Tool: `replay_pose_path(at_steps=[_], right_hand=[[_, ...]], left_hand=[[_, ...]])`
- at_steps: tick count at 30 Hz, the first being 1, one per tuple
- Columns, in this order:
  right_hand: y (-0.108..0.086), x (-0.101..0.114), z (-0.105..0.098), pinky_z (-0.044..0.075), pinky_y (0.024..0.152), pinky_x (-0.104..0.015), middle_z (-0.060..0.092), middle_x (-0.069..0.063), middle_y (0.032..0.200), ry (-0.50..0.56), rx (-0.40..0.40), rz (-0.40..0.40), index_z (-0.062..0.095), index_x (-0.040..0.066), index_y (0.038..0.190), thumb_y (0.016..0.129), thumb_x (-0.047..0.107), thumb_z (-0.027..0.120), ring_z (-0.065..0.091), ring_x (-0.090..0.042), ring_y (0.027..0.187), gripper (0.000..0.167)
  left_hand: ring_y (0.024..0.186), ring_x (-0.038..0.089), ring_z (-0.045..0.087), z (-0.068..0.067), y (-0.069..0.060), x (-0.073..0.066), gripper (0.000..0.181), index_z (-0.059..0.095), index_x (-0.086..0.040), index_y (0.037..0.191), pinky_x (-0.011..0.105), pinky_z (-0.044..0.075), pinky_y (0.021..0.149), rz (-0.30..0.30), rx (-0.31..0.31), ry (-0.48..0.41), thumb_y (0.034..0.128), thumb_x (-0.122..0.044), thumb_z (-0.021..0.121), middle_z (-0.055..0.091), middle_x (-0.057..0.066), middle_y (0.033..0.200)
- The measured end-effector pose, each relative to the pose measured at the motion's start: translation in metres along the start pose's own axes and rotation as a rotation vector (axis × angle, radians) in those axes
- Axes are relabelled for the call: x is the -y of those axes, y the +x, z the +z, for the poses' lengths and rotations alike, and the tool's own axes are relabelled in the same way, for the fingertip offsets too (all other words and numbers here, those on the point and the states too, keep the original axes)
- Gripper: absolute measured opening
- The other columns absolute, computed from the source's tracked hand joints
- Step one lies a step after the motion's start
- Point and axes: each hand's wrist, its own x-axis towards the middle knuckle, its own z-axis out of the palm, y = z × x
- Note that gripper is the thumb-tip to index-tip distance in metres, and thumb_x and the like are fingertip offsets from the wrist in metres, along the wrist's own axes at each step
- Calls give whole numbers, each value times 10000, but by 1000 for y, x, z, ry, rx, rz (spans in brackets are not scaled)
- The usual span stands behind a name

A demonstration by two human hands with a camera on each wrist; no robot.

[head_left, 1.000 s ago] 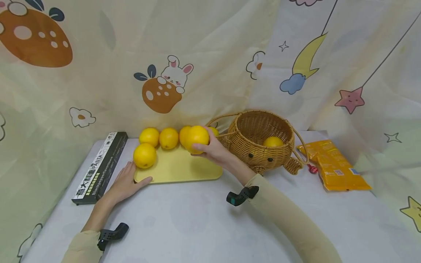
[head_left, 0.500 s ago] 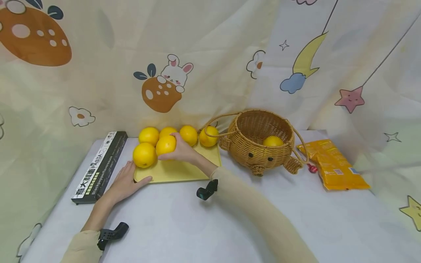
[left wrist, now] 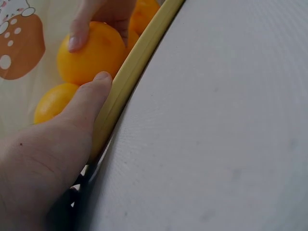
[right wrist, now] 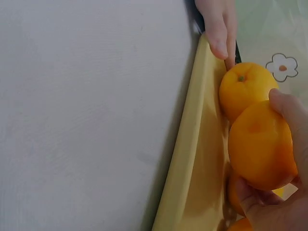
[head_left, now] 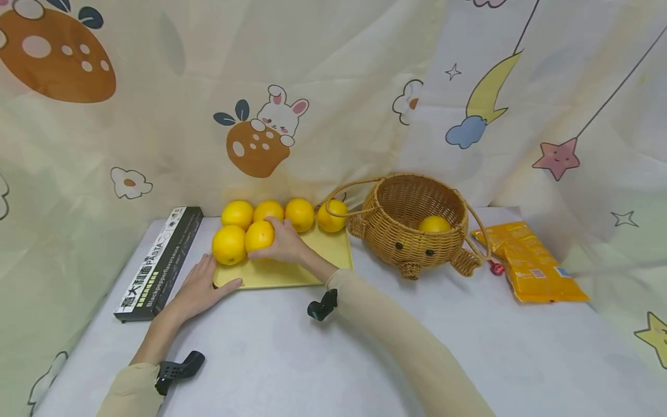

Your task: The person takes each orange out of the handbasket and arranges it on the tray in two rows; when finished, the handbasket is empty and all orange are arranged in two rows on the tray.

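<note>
On the yellow tray (head_left: 283, 277), my right hand (head_left: 286, 242) grips an orange (head_left: 259, 236) between thumb and fingers, as the right wrist view (right wrist: 262, 144) confirms. This orange sits beside another orange (head_left: 229, 244) at the tray's left. Behind them several oranges (head_left: 299, 215) form a row along the back of the tray. My left hand (head_left: 200, 292) rests at the tray's front left corner, fingers extended and thumb along the rim. Whether the gripped orange touches the tray bottom is hidden.
Right of the tray stands a wicker basket (head_left: 411, 255) holding an orange (head_left: 434, 224); its left handle loop reaches over the tray's back right corner. A black pasta box (head_left: 158, 263) lies at the left. An orange packet (head_left: 539, 263) and a red-wrapped sweet (head_left: 496, 267) lie at the right.
My right hand has carried the orange leftward from the tray's right part and lowered it next to the front left orange. My left hand has stayed at the tray corner.
</note>
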Motion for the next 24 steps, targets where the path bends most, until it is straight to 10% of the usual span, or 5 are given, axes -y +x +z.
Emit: replay_pose_path(at_steps=[16, 24], right_hand=[[-7, -5, -2, 420, 1105, -415, 476, -125, 1455, -29, 56, -11, 306, 187, 1512, 764, 525, 770, 482, -252, 1275, 943], [-59, -11, -35, 499, 1016, -439, 429, -106, 1474, -55, -35, -84, 342, 203, 1500, 823, 544, 703, 486, -259, 1281, 840]], left_hand=[[1469, 516, 18, -3, -2, -2, 1067, -44, -80, 1562, 667, 47, 1177, 1, 1, -11, 878, -626, 566, 3, 258, 1619], [1473, 507, 27, 0, 0, 1, 1071, -24, -70, 1563, 657, 51, 1182, 3, -10, -3, 872, -640, 564, 22, 258, 1619]])
